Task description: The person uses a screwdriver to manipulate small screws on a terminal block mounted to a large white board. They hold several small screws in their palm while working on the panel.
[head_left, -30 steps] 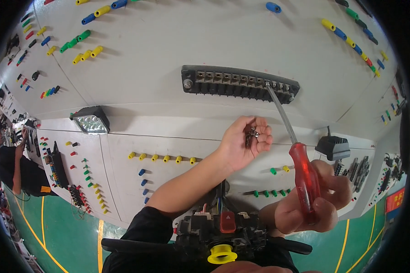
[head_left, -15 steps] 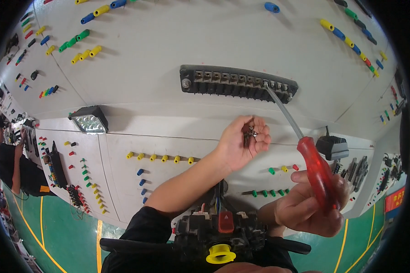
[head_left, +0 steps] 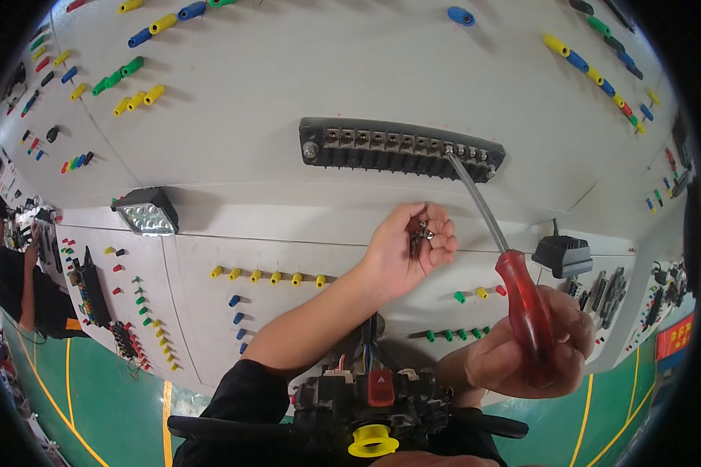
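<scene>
My right hand grips the red handle of a screwdriver. Its metal shaft slants up and to the left, and the tip rests at a screw near the right part of a black terminal block. This block is a long strip with a row of square screw slots, fixed to the white panel. Below it, my left hand is cupped palm up, fingers curled around several small screws. Screws sit in the slots to the right of the tip; the slots to its left look darker.
The white panel carries rows of coloured sockets. A lamp is at left, a black box-shaped unit at right. Close to my body is a black switch assembly with a yellow ring. Another person stands at far left.
My right hand's fingers have closed further around the screwdriver handle, which has turned slightly and shifted left. The screwdriver tip stays at the same slot. The whole view has shifted a little.
</scene>
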{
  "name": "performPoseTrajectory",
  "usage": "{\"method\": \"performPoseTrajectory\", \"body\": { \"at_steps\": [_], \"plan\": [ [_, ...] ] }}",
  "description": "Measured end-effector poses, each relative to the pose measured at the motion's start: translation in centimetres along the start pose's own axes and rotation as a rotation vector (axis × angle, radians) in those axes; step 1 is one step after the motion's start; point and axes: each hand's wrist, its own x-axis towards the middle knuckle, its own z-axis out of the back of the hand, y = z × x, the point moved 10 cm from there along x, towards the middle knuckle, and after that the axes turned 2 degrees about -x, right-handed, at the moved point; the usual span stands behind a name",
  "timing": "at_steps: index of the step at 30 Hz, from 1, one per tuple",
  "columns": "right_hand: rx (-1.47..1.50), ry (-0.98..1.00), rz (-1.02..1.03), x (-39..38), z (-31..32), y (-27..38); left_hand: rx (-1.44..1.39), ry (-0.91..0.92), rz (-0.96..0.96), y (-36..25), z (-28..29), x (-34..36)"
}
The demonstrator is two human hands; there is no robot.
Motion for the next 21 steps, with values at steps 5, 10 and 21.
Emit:
{"method": "performPoseTrajectory", "body": {
  "at_steps": [5,10,21],
  "plan": [
    [0.010,0.058,0.057,0.6,-0.6,-0.4,0.023,-0.049,-0.027,-0.4,0.1,-0.3],
    [0.130,0.024,-0.093,0.4,-0.8,-0.7,0.032,-0.040,-0.031,-0.4,0.1,-0.2],
    [0.446,0.134,-0.085,0.1,-2.1,-0.8,0.020,-0.069,-0.023,-0.3,0.4,-0.2]
  ]
}}
